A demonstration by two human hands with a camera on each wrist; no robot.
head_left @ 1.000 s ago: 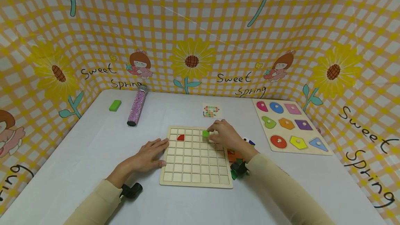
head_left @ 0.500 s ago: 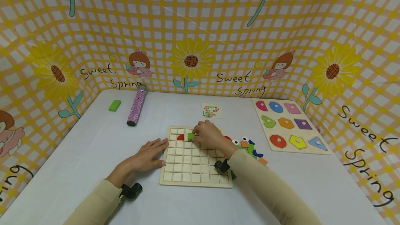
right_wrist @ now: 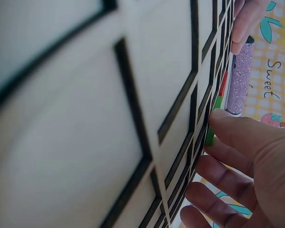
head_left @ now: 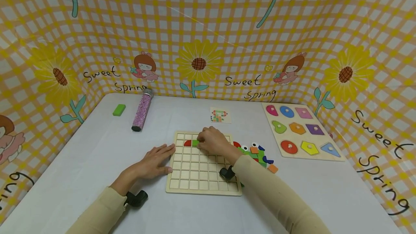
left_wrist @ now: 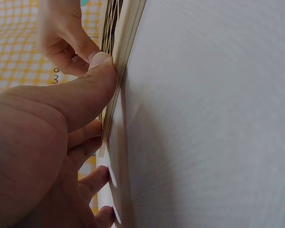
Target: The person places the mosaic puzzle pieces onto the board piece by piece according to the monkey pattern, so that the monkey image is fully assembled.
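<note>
Surrounding the gridded board (head_left: 204, 165): white tabletop (head_left: 177, 115), checked cloth (head_left: 208, 21) behind.

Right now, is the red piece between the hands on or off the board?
On: the red piece lies within the edges of the board. Seated flush: cannot tell.

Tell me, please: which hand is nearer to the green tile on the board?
Right. The right hand touches the green tile; the left hand is at the left edge of the board, apart from the tile.
</note>
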